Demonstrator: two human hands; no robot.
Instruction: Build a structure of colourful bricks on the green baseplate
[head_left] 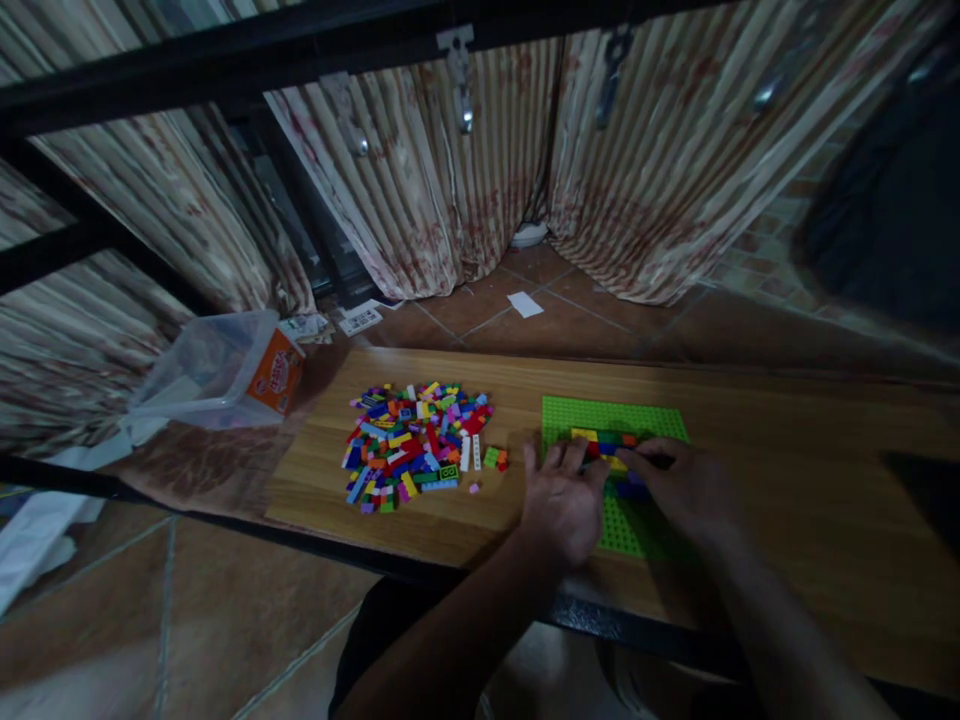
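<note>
A green studded baseplate lies on the wooden table, bearing rows of coloured building bricks in yellow, green, orange, red and blue. My left hand is over the left part of the plate, its bent fingers gripping the left end of the brick rows. From the right, my right hand reaches in with its fingertips closed on the bricks near a yellow one. The hands partly cover the rows, and whether a loose brick is between the fingers is hidden.
Left of the plate a pile of loose bricks spreads over the wooden tabletop. A small green, orange and red brick cluster sits between pile and plate. A clear plastic bin stands beyond the table's left end. Striped curtains hang behind.
</note>
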